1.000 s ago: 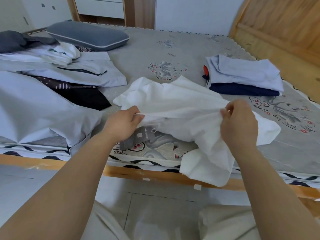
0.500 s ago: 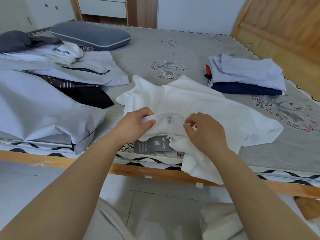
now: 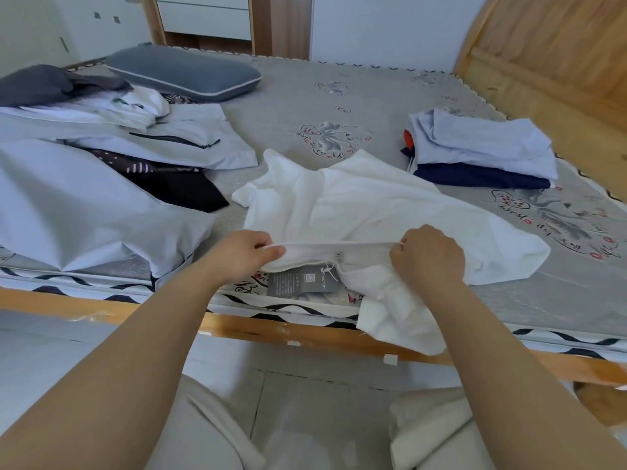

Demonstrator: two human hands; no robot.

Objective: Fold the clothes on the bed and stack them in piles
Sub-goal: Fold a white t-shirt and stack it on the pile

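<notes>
A white shirt (image 3: 366, 205) lies crumpled at the near edge of the bed (image 3: 339, 106), one part hanging over the wooden side rail. My left hand (image 3: 247, 254) and my right hand (image 3: 429, 254) each pinch its near edge and hold it stretched taut between them. A grey hang tag (image 3: 302, 281) dangles under that edge. A folded pile (image 3: 481, 147) of pale blue over navy clothes sits at the right. Unfolded clothes (image 3: 101, 171) in pale blue, white and black lie heaped at the left.
A grey pillow (image 3: 183, 74) lies at the far left of the bed. The wooden headboard (image 3: 556, 56) rises at the right. The wooden side rail (image 3: 271, 329) runs in front of my knees, above a tiled floor.
My hands came together at the shirt's label, then moved apart again, pulling the near edge of the white shirt straight between them.
</notes>
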